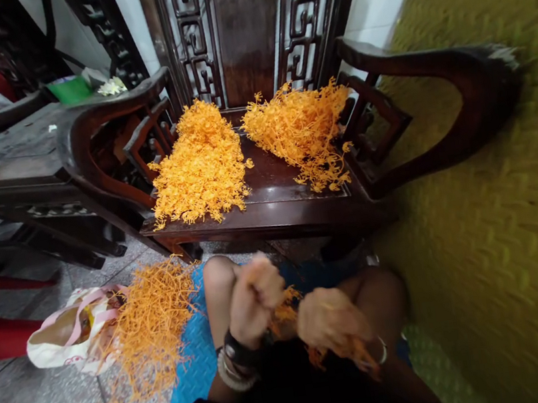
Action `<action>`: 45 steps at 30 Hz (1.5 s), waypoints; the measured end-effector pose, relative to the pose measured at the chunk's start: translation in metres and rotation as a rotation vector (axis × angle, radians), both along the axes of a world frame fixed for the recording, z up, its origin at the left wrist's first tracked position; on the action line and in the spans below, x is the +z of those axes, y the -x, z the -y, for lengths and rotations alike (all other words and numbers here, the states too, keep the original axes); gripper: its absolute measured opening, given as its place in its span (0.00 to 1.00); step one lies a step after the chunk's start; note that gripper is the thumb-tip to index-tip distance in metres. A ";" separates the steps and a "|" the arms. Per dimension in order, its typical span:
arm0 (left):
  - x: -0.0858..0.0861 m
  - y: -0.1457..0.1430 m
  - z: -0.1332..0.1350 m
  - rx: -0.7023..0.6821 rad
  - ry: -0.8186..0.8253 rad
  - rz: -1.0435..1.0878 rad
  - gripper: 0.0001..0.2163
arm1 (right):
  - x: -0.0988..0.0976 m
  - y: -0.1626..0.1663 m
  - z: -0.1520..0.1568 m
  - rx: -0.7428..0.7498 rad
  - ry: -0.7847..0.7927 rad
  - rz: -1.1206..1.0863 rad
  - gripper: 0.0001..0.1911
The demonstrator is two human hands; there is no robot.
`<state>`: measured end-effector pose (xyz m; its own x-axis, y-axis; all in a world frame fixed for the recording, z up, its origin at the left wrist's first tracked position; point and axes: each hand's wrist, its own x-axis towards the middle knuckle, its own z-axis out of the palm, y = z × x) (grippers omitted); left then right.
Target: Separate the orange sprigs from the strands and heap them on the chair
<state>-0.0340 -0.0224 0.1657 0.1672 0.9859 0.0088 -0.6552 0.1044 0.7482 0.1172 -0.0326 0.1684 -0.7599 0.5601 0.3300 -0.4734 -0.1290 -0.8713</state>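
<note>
My left hand [257, 297] is closed in a fist over my lap, somewhat blurred, with a watch-like dark band and pale beads at the wrist. Orange stringy plastic-looking strands [285, 312] show just beside it, between both hands. My right hand [334, 318] is curled closed, also smeared by motion; more orange strands hang out below its palm. On the dark wooden chair [272, 187] in front lie two piles: a left pile of orange strands with small knobby ends [201, 171] and a right pile [303, 129] fanned out, ends toward the seat's edge.
A loose heap of thin orange strands [152, 320] lies left of my knee, partly on a blue mat [193, 368]. Beside it is a white cloth bag [50, 345] with pink handles. A wooden side table [4, 157] stands left; a yellow-green textured mat [512, 205] rises on the right.
</note>
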 end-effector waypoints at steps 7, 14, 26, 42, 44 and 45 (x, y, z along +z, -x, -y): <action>0.002 0.024 -0.004 0.070 -0.108 0.188 0.16 | 0.015 -0.021 -0.012 -0.709 0.235 0.016 0.30; -0.015 -0.003 0.001 0.076 -0.134 -0.414 0.14 | 0.006 -0.009 -0.017 -0.639 0.141 0.315 0.17; -0.016 -0.008 -0.003 0.136 -0.457 -0.919 0.13 | 0.012 0.005 -0.024 -0.712 0.321 0.146 0.11; -0.016 0.000 -0.003 0.273 -0.425 -0.974 0.19 | -0.010 0.011 -0.017 -0.592 0.506 0.347 0.23; -0.018 -0.004 -0.003 0.264 -0.374 -0.941 0.20 | -0.007 0.013 -0.015 -0.521 0.482 0.385 0.23; -0.020 -0.004 -0.002 0.245 -0.333 -0.913 0.20 | -0.004 0.013 -0.014 -0.482 0.451 0.402 0.22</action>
